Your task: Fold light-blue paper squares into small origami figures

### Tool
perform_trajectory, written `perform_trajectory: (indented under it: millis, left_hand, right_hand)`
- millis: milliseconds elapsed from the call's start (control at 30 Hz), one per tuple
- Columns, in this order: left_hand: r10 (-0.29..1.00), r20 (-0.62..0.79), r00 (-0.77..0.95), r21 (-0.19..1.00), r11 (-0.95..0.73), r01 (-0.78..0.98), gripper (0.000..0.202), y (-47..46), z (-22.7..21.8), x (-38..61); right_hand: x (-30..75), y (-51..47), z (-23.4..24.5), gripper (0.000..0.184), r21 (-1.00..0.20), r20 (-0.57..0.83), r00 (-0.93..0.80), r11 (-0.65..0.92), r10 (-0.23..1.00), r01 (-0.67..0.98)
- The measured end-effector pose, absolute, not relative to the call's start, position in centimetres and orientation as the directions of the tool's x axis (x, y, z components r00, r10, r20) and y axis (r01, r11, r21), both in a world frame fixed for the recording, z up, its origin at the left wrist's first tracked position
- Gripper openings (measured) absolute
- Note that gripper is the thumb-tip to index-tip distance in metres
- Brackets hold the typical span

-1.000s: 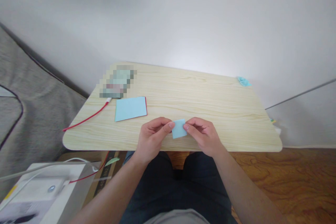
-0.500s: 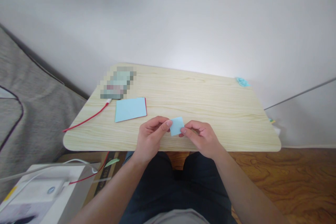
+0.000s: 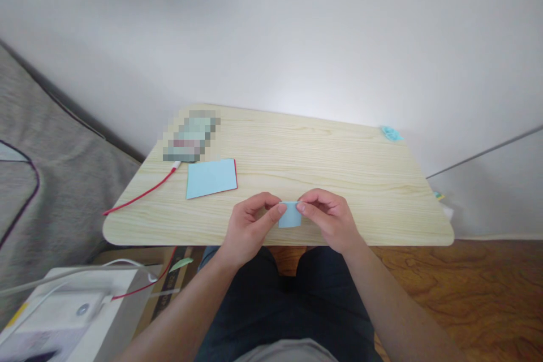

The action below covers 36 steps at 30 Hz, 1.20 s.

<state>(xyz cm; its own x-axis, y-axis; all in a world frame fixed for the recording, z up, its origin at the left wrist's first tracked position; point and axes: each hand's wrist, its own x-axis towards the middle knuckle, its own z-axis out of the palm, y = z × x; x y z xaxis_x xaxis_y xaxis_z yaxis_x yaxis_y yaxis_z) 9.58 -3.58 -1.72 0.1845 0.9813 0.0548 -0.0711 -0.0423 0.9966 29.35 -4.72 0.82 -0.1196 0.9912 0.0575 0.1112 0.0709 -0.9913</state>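
Note:
A small light-blue piece of paper point(image 3: 290, 218) is held between my two hands over the table's front edge. My left hand point(image 3: 254, 223) pinches its upper left corner between thumb and fingers. At the upper right corner, my right hand point(image 3: 328, 216) grips it the same way. The paper hangs down below the fingertips, its top edge level. To the left on the table lies a stack of larger coloured paper sheets point(image 3: 211, 179), light blue on top, with a red edge showing at its right side.
A blurred-out phone-like device point(image 3: 190, 136) lies at the table's back left, with a red cable point(image 3: 142, 198) plugged in. A light-blue folded paper piece point(image 3: 391, 133) sits at the back right corner. Left below the table stands a white box point(image 3: 106, 317) with cables.
Both hands have shifted their hold to the paper's upper corners. The paper has turned from tilted and facing me to hanging with a level top edge, slightly lower.

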Motion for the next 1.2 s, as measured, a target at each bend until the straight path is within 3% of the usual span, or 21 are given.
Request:
perform_trajectory:
  millis: [300,467,633,967,1200]
  left_hand:
    - [0.964,0.106,0.245,0.991,-0.124,0.058,0.018,-3.8,-1.1,9.7]
    - [0.937,0.088,0.337,0.985,-0.133,0.112,0.018,-3.7,-0.7,9.6]
    - [0.909,0.108,0.403,0.971,-0.184,0.155,0.018,-3.7,-0.3,9.5]
    - [0.965,0.088,0.247,0.995,-0.076,-0.058,0.017,-3.6,-1.8,9.1]
    - [0.979,0.099,0.179,0.994,-0.087,-0.072,0.012,-3.6,-2.1,9.4]
  right_hand:
    - [29.5,-4.6,1.0,0.016,-0.995,0.071,0.012,0.070,0.997,0.070]
    - [29.2,-4.8,1.0,0.016,-0.999,0.014,-0.097,0.019,0.995,0.049]
    - [29.0,-4.9,1.0,0.019,-0.991,0.054,-0.166,0.073,0.985,0.112]
    - [29.6,-5.1,0.7,0.023,-0.978,0.007,-0.174,0.043,0.985,0.205]
    - [30.0,-5.1,0.4,0.022,-0.972,0.030,-0.141,0.062,0.990,0.225]
